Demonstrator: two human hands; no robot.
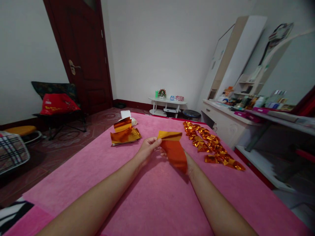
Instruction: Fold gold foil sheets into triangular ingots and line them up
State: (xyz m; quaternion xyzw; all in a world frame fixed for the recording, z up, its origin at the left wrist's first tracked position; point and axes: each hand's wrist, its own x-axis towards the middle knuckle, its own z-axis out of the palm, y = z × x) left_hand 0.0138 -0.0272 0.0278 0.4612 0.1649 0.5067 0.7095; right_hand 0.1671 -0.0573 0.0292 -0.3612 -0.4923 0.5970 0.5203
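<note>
"What is closest?"

"The person's two bare forearms [98, 193], reaching in from the bottom edge over a pink cloth [147, 206]."

"And where do they end?"

"Near the middle of the cloth, with the left hand [148, 148] and the right hand [189, 165] at one shiny orange foil sheet [175, 156]. Its upper end is folded over into a yellower strip."

"How do the fingers stand?"

"On the left, the thumb presses the sheet's edge, just below the strip, against the fingers. The right hand sits behind the sheet and is mostly covered by it, so how tightly its fingers close cannot be told."

"What lies around them?"

"Beyond the left hand, a loose stack of foil [126, 136] rests on the cloth, with a small white item [125, 114] behind it. Over on the right, crinkled foil pieces [209, 141] lie in slanting rows, well apart from the stack."

"Anything farther off?"

"A low white table [154, 99] by the wall, bearing a small potted plant [161, 93], and a dark chair [52, 87] with a red bag [59, 104] before a brown door [83, 49]."
</note>
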